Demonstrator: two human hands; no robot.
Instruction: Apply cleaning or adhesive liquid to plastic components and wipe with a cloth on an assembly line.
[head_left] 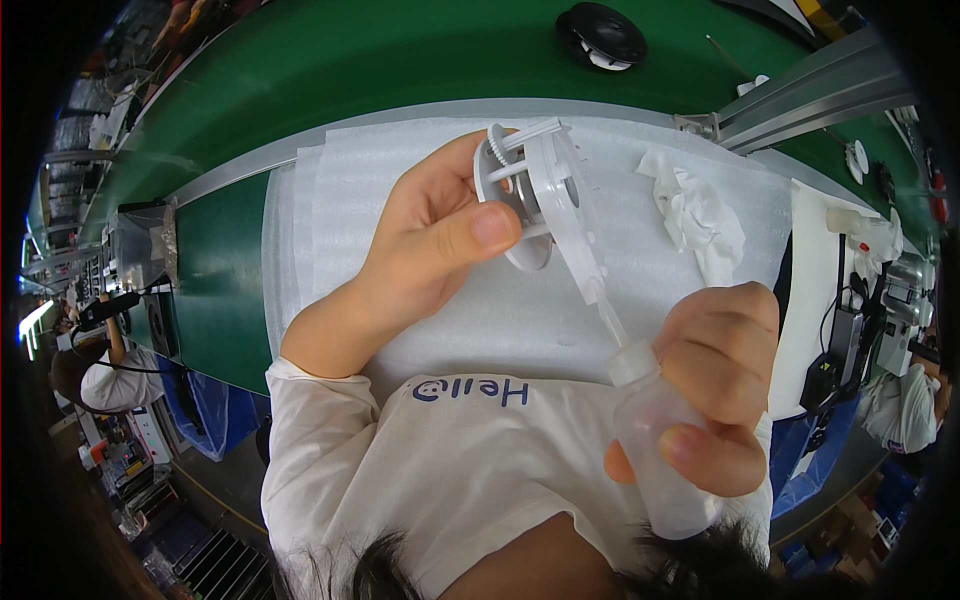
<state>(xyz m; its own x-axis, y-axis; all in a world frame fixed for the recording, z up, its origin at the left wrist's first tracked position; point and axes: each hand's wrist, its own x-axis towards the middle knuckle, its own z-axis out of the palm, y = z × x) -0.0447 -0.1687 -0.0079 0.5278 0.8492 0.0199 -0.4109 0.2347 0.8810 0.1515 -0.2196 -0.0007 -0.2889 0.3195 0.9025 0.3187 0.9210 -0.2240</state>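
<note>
My left hand is closed around a white plastic gear assembly, thumb on its round disc side. The part has a toothed wheel, thin posts and a long flat frame that slants down to the right. In my right hand is a translucent squeeze bottle with a narrow nozzle, tilted up to the left. Its nozzle tip is close to the lower end of the frame; whether they touch I cannot tell. Both are held above white foam sheeting on the bench.
A crumpled white tissue lies on the sheeting at right. Beyond a metal rail is a green conveyor belt bearing a black round device. A metal post rises at the far right. Another person sits at far left.
</note>
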